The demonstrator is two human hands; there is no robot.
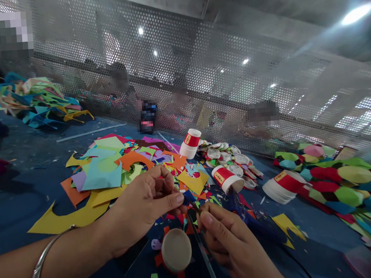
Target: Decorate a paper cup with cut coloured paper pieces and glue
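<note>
My left hand point(148, 198), with a silver bangle on its wrist, pinches a small dark blue piece point(189, 196) between thumb and fingers. Close beside it on the right, my right hand point(225, 233) is closed on a small dark item whose shape I cannot make out. The fingertips of both hands nearly meet. Below them a round cup base point(176, 249) faces up, with orange tabs round its edge and a small purple piece point(155, 244) at its left. A long pale strip point(203, 252) runs down between the hands.
Coloured paper scraps point(102, 172) spread ahead on the blue table point(96, 274). Red and white paper cups point(285, 185) lie rightward, near finished colourful paper pieces point(337, 179). A perforated metal screen point(180, 59) stands behind, with a phone point(148, 117) before it. More scraps point(40, 102) lie back left.
</note>
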